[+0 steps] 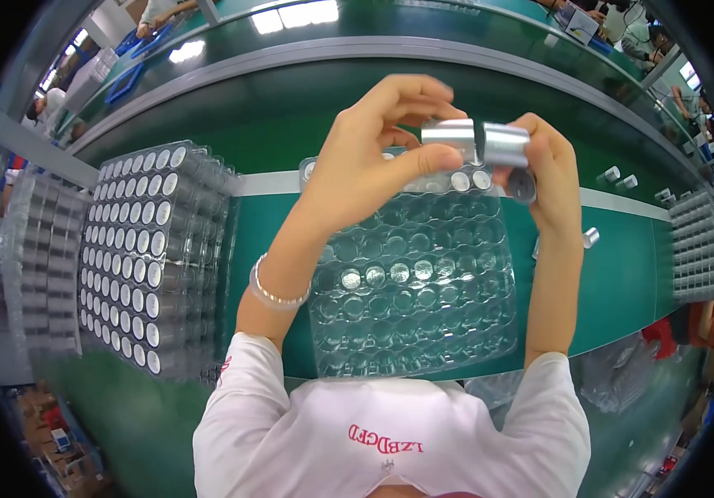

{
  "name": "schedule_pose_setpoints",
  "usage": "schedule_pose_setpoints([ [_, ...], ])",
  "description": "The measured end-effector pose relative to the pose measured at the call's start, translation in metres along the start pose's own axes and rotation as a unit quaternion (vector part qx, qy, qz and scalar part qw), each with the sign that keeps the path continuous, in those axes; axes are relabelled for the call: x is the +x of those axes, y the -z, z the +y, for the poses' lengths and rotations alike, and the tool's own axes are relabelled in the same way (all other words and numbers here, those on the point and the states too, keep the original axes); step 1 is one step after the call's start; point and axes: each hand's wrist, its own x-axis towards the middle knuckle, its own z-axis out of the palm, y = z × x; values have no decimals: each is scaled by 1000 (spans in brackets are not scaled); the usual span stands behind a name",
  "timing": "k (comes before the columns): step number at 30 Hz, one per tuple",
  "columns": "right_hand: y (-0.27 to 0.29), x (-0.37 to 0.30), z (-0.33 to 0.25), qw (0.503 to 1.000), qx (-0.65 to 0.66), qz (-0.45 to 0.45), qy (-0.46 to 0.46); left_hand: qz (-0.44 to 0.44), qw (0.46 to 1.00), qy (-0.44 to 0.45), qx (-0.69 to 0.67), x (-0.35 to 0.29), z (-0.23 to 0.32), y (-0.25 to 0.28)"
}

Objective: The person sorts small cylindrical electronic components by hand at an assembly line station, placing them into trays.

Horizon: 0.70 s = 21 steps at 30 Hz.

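In front of me, above the far edge of a clear plastic tray point(411, 311), both hands are raised and closed. Between the thumb and fingers of my left hand point(365, 158) is a short silver cylinder point(448, 133). My right hand point(554, 170) grips another silver cylinder point(504, 144), end to end with the first, a narrow dark gap showing between them. Below it, a cylinder with a dark grey end point(523, 187) also sits in the right hand. The tray's far row holds several white-topped cylinders point(470, 179), partly hidden by my left hand and wrist.
At left rises a tall stack of clear trays point(195, 224) filled with white-topped cylinders. More stacked trays point(697, 245) stand far right. Loose silver cylinders point(592, 237) lie on the green tabletop point(622, 274) at right. A metal rail point(373, 51) crosses beyond; other people work farther off.
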Motion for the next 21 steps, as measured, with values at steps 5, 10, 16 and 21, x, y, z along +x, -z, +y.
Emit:
schedule_pose_setpoints([
  [5,-23,-24,-21,997,74,-18,35,-10,992,-41,-118,-19,19,3],
  [10,-34,-36,-26,996,80,25,16,-41,960,-50,-272,-22,11,0],
  [16,-35,-36,-28,997,62,39,9,-42,946,-1,-321,-22,5,1],
  [21,-39,-39,-28,996,71,57,13,-26,944,-23,-327,-24,6,-1],
])
